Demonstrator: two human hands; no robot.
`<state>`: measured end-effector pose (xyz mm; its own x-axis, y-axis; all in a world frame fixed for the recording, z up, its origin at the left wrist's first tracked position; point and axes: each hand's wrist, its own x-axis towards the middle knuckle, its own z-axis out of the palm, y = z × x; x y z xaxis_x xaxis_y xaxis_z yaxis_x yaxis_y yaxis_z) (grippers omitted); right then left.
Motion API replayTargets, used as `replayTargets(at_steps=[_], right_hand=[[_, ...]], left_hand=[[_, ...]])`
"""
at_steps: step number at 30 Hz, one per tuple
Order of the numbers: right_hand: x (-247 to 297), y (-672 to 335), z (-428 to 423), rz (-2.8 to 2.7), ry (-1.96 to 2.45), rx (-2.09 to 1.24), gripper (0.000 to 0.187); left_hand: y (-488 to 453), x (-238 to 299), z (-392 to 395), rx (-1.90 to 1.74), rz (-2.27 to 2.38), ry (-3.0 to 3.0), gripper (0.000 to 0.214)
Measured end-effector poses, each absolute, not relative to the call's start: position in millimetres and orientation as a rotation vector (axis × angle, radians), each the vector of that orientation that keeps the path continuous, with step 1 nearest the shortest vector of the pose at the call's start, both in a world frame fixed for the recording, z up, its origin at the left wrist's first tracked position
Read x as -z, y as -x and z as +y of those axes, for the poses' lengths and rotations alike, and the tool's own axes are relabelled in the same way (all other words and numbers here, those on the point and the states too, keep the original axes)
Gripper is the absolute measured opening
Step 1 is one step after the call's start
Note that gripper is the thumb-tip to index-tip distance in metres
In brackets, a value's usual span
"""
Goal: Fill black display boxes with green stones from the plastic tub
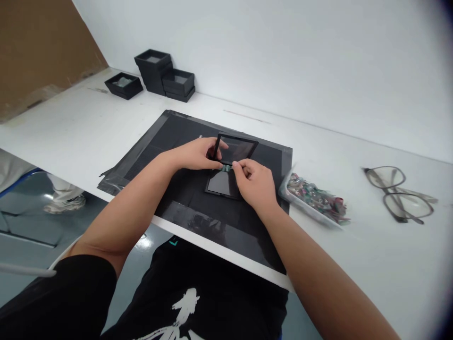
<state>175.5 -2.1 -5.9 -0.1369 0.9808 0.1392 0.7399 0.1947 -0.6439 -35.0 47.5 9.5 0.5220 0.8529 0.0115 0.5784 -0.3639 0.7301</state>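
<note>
A black-rimmed case with two clear panels (236,147) stands opened on the black mat (187,189), its upper half tilted up and its lower half lying flat. Along the fold between the halves is a small greenish piece (226,167), too blurred to name. My left hand (198,153) grips the left edge of the upper half, fingers behind the panel, with the thumb at the greenish piece. The thumb and forefinger of my right hand (256,182) are pinched at that piece's right end; its other fingers are curled in.
To the right sits a clear plastic tray (311,215) of small mixed-colour pieces, with eyeglasses (396,191) farther right. Several black boxes (152,71) are stacked by the wall at the back left. The white table's front edge (198,245) runs close to my body. Someone's shoe (65,204) shows below left.
</note>
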Motion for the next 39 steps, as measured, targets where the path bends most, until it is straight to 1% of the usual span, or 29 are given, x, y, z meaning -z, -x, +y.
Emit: replayTargets(at_steps=[3,5,14,17,20,22,23,25,26,27,29,31,32,34,39], right_hand=[[7,-177,-2,-1.958,1.618,-0.575,0.02],[8,-177,-2,-1.984,1.647,-0.566,0.017],[2,-177,-6,-2.057,1.571,-0.497,0.021],[-16,-182,-19,-2.11,1.469,-0.37,0.022],[-42,-211,-36,-2.131,1.371,-0.327,0.025],[-56,-247,-42,-2.066,1.37,-0.365,0.03],[-61,-268,-42,-1.994,1.424,-0.359,0.029],[-66,-312,-36,-1.84,1.596,-0.323,0.023],[-67,-332,-31,-1.801,1.679,-0.325,0.022],[-66,-348,-25,-1.776,1.775,-0.339,0.022],[-60,-369,-12,-1.863,1.875,-0.433,0.022],[-53,-375,-4,-2.001,1.821,-0.62,0.024],[-49,-375,-2,-2.051,1.784,-0.717,0.026],[-42,-371,-2,-2.091,1.772,-0.837,0.028],[-35,-365,-12,-2.165,1.882,-0.877,0.027]], left_hand=[[36,-10,48,-0.494,1.165,-2.076,0.067],[36,-11,47,-0.481,1.161,-2.06,0.068],[34,-16,45,-0.542,1.165,-2.054,0.061],[37,-16,46,-0.773,1.246,-2.147,0.064],[36,-20,43,-1.126,1.274,-2.274,0.065],[29,-26,36,-1.437,1.251,-2.344,0.057],[22,-28,30,-1.619,1.231,-2.363,0.051],[2,-32,14,-1.923,1.029,-2.495,0.035],[-10,-33,4,-1.911,0.903,-2.59,0.029],[-23,-33,-6,-1.857,0.662,-2.724,0.025],[-50,-31,-27,-1.519,0.23,-3.009,0.024],[-70,-25,-43,-1.293,-0.081,-3.103,0.016],[-76,-22,-49,-1.235,-0.126,-3.077,0.013],[-82,-16,-54,-1.117,-0.141,-3.059,0.014],[-74,-11,-41,-0.926,0.01,-2.991,0.02]])
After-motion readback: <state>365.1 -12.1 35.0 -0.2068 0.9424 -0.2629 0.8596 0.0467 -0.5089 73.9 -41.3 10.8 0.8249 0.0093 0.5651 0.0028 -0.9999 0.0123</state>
